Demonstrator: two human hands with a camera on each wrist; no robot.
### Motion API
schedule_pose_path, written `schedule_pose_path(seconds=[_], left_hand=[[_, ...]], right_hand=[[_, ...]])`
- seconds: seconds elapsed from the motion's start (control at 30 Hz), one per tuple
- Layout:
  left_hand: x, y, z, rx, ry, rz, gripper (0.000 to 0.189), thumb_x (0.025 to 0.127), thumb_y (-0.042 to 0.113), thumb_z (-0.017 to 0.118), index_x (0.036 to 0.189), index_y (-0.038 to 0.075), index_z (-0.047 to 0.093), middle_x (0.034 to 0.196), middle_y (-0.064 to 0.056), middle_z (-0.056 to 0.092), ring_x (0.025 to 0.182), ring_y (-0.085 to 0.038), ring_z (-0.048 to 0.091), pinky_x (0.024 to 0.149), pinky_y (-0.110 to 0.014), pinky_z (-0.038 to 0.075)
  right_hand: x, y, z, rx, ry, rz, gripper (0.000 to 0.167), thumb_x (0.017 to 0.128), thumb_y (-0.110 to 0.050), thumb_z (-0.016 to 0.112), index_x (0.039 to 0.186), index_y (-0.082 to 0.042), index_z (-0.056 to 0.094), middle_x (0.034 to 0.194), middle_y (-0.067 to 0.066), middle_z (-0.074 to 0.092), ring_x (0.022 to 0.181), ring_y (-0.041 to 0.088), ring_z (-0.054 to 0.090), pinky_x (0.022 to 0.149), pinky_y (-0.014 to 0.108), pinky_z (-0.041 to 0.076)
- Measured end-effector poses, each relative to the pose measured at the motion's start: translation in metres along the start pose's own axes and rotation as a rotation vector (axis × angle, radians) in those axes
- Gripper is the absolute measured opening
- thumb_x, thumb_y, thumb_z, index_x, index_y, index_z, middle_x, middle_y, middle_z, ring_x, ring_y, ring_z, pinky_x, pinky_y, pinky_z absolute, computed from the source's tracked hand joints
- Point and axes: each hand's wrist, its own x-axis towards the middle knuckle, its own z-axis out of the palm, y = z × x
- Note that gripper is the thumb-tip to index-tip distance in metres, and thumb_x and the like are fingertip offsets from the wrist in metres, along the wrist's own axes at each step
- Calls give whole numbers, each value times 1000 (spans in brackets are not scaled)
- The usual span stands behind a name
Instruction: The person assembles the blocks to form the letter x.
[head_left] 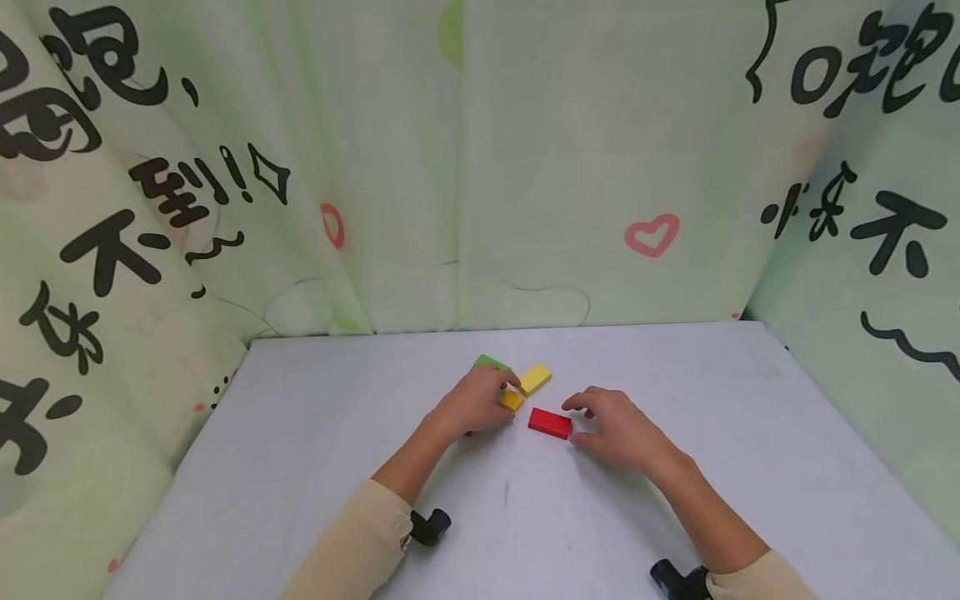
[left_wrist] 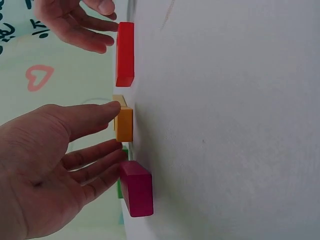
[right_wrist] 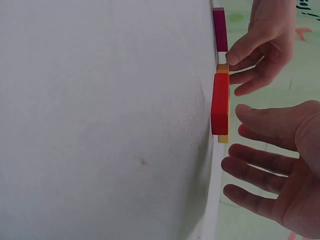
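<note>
My left hand (head_left: 480,398) has its thumb and index finger at opposite ends of a small orange block (left_wrist: 124,124), gripping it low at the table. A magenta block (left_wrist: 139,190) stands close by the other fingers of that hand; in the head view the hand mostly hides it. Just behind lies a green block (head_left: 491,362), partly covered by the hand. Slightly right of the orange block is a yellow block (head_left: 536,379). My right hand (head_left: 618,429), fingers spread and loosely bent, is beside the right end of a red block (head_left: 550,422), its thumb tip right at the corner.
The blocks lie on a white-covered table (head_left: 337,417), toward its far side. A pale green curtain (head_left: 555,167) with black writing and red hearts hangs behind the table and on both sides. Black wrist cameras (head_left: 431,527) are strapped near both sleeves.
</note>
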Motion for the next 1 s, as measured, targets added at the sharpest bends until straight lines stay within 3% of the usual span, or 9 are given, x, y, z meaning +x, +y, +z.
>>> schedule_pose_path(seconds=[0.27, 1.0], left_hand=[[4, 1, 4, 4, -14, -10, 38, 90, 20, 82, 127, 16, 72, 120, -4, 68, 104, -15, 59, 88, -23, 58], [6, 7, 9, -11, -1, -47, 28, 91, 17, 81, 119, 15, 74, 116, -4, 68, 105, -15, 60, 96, -29, 58]], right_hand=[[3, 1, -2, 9, 1, -17, 40, 86, -9, 83, 125, -7, 72, 118, 8, 72, 106, 26, 67, 90, 43, 61], [8, -3, -1, 10, -18, 14, 45, 84, -11, 86, 126, -8, 72, 120, 9, 71, 107, 26, 67, 87, 40, 62]])
